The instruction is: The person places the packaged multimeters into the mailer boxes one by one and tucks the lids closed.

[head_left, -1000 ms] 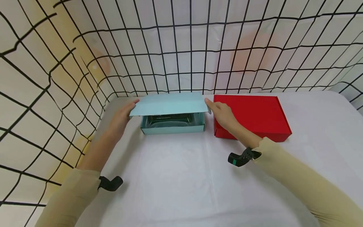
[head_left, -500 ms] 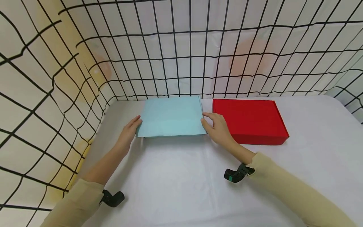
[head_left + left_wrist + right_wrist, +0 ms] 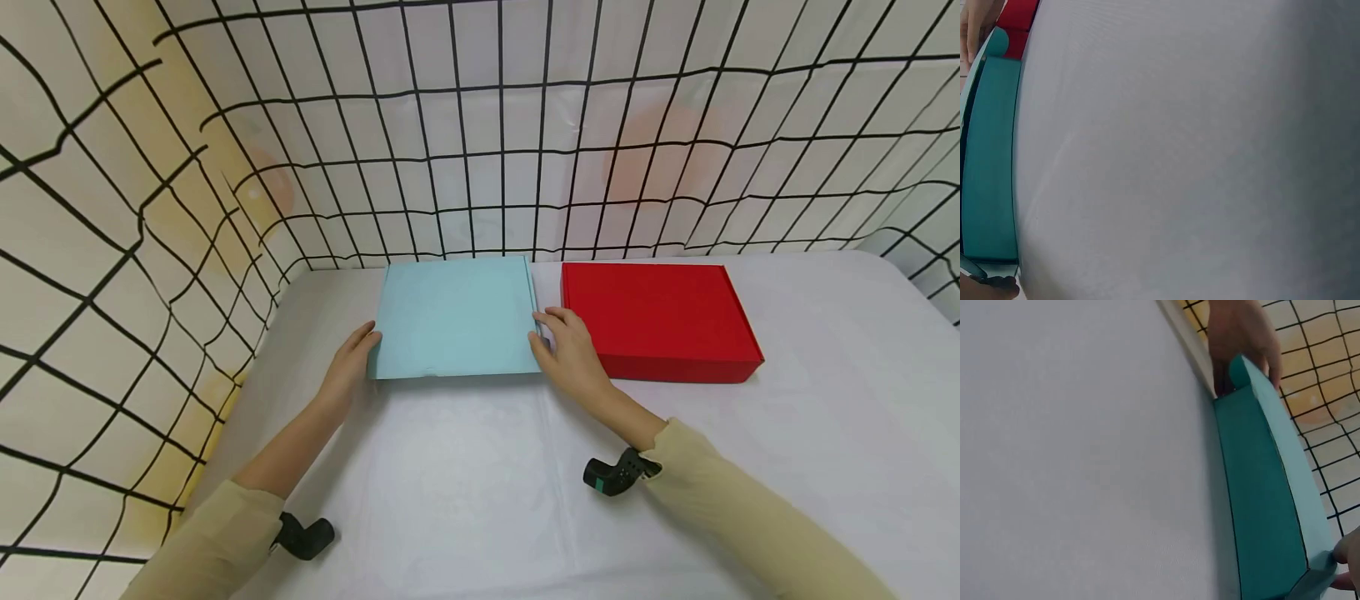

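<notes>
A light blue cardboard box [image 3: 453, 317] lies on the table with its hinged lid lowered over it. In the right wrist view a rounded side flap [image 3: 1240, 372] sticks out at the lid's far corner, and a thin gap runs above the box's front wall [image 3: 1260, 494]. My left hand [image 3: 345, 367] holds the lid's left edge near the front corner, fingers along the side. At the opposite edge my right hand [image 3: 573, 354] pinches the lid by its front right corner between thumb and fingers. The box's inside is hidden under the lid.
Close on the right of the blue box is a closed red cardboard box [image 3: 663, 317]. A black wire grid [image 3: 502, 154] stands along the back and left of the white-covered table [image 3: 465, 483]. Each wrist carries a black camera [image 3: 303, 536].
The lid has swung down toward me from half raised, covering the clear plastic and dark contents seen earlier. Both hands have come down and nearer with its edges.
</notes>
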`<state>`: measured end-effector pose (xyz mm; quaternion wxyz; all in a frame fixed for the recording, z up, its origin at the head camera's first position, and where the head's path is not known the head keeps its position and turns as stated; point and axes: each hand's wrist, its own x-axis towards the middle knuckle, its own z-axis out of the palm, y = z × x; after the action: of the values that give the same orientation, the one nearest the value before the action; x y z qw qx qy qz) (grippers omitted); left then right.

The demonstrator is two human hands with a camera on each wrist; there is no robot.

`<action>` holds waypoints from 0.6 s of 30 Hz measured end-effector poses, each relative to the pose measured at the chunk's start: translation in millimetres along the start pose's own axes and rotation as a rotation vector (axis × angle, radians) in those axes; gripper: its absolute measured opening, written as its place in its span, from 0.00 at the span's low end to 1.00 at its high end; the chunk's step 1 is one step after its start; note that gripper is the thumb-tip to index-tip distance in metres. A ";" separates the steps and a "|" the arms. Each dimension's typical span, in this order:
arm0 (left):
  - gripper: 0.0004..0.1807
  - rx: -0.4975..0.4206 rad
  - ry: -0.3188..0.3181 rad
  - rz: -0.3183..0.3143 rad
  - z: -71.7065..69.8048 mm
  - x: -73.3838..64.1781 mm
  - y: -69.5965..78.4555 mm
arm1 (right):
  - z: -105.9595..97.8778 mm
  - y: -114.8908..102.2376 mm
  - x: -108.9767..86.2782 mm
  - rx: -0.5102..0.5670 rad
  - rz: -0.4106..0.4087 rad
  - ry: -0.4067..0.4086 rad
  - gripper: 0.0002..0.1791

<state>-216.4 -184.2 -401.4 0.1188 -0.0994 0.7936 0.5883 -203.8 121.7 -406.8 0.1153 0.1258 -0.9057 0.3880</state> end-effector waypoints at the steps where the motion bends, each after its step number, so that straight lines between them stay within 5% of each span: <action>1: 0.33 0.010 0.008 0.021 -0.3 -0.7 -1.4 | 0.6 -0.2 -1.0 -0.002 -0.010 0.002 0.20; 9: 0.29 0.166 0.198 0.242 -3.2 -10.3 -13.1 | 3.6 -2.3 -22.3 0.078 -0.006 0.003 0.28; 18: 0.34 0.282 0.113 0.260 -13.7 -22.8 -15.7 | -5.8 -0.2 -19.7 0.291 0.263 -0.185 0.31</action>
<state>-191.0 -201.4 -404.9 0.0100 -0.0114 0.8798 0.4751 -184.5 128.5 -408.9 -0.0392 0.0572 -0.8555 0.5132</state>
